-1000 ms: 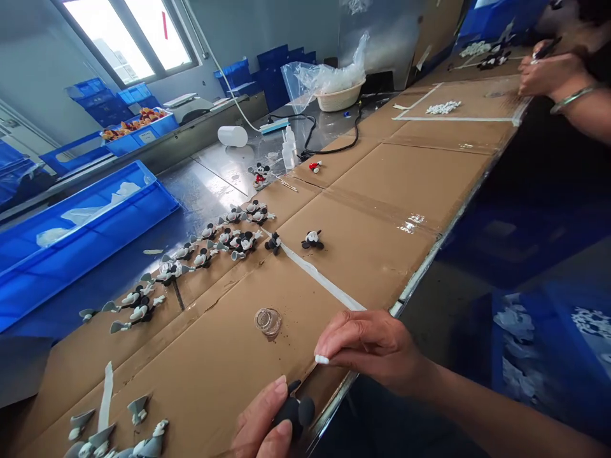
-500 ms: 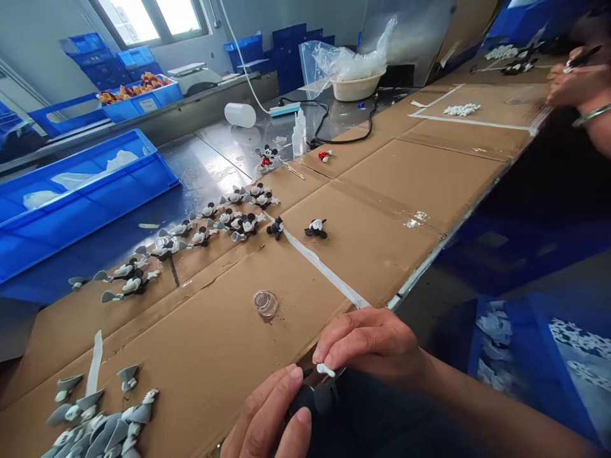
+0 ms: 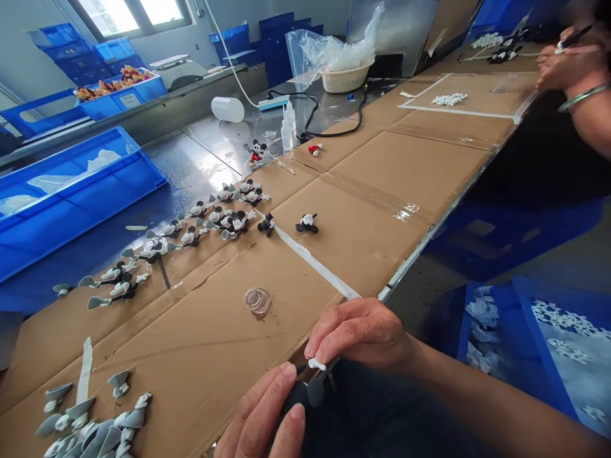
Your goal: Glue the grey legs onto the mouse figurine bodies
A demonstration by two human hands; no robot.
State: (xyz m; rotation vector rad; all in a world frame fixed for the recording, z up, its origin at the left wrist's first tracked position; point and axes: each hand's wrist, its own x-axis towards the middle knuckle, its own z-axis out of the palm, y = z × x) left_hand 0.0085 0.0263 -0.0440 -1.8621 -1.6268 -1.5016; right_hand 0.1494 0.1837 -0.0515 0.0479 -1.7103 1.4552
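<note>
Low in the view, over the table's near edge, my left hand (image 3: 267, 416) is closed around a black figurine part (image 3: 301, 395) with round ears, partly hidden by the fingers. Beside it my right hand (image 3: 360, 334) pinches a small white figurine part (image 3: 317, 364), shaped like a little hand, between thumb and fingers. The white part is right by the black part; whether they touch I cannot tell. A round clear dish (image 3: 257, 301) sits on the cardboard ahead. Beyond it lie a black-and-white mouse head (image 3: 307, 222) and a dark part (image 3: 266, 224).
Several mouse upper bodies (image 3: 191, 235) lie in rows at left; grey-and-white pieces (image 3: 105, 432) are heaped lower left. An assembled figurine (image 3: 256, 152) stands near bottles (image 3: 288, 130). A blue crate (image 3: 143, 168) is at left. At upper right, another person's hands (image 3: 570, 67) hold something dark.
The view has shifted slightly, so the table contents sit further left. Both my hands keep their holds, and the black part's round ear shows more clearly.
</note>
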